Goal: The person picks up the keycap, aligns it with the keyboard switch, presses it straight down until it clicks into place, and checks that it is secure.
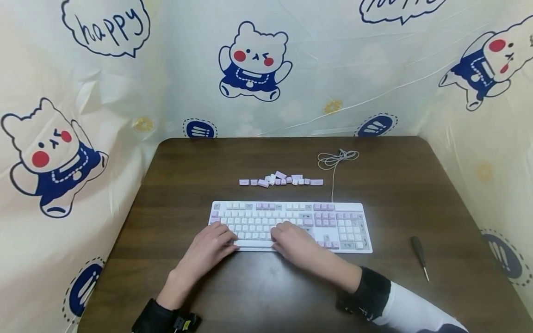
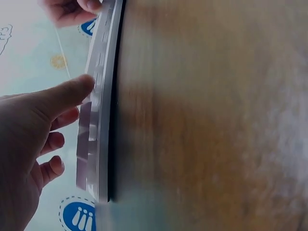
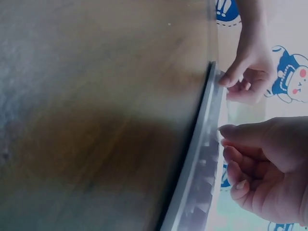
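Note:
A white and lilac keyboard [image 1: 287, 219] lies on the brown table. My left hand [image 1: 210, 245] is over its lower left part, at the left end of the long white space bar [image 1: 255, 243]. At the right end of that bar is my right hand [image 1: 297, 245]. Each thumb sits at the bar's front edge with the forefinger behind it, pinching an end. In the left wrist view the left thumb [image 2: 79, 89] meets the keyboard's front side. The right wrist view has the right thumb and forefinger close together there. Fingertip contact is partly hidden.
Behind the keyboard lies a row of loose lilac and white keycaps [image 1: 278, 179]. A bundled white cable [image 1: 338, 158] runs back from the keyboard. To the right rests a dark-handled screwdriver [image 1: 418, 252]. A printed curtain [image 1: 316, 69] surrounds the table.

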Demonstrator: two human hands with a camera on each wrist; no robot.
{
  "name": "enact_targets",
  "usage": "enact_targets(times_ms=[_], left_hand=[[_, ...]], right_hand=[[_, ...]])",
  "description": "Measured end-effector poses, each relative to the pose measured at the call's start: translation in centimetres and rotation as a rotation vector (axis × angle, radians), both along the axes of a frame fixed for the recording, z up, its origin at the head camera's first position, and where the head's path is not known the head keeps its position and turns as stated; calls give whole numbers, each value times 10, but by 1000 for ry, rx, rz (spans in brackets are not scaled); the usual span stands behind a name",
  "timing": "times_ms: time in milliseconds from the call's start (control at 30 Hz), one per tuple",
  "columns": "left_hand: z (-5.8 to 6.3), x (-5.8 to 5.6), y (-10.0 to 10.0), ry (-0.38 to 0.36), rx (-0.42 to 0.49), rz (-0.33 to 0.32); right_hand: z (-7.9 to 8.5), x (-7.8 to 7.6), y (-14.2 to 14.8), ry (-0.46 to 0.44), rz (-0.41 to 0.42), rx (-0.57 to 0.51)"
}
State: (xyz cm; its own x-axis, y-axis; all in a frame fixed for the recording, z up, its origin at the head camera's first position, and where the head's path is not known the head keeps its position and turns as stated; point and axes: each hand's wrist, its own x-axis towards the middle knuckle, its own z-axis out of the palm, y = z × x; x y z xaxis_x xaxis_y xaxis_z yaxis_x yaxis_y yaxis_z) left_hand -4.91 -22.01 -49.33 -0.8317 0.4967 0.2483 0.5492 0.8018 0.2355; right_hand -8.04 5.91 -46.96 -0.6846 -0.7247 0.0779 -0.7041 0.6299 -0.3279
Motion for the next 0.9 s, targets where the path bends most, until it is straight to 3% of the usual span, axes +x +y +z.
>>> enact_targets(times_ms=[300,533,633,800,900], left_hand=[[-1,0,-3,1,73,-34],[-1,-1,-7,-19,120,-15],[3,-5,-15,-39,190,67],[10,-22,-37,-115,335,340],[5,-37,-49,-180,400,447]], right_hand=[[3,-1,7,-3,2,-7],[2,-2,7,6,19,-2],[3,-1,7,10,19,-8],[4,-1,9,20,17,-12],[5,0,11,14,8,-14]])
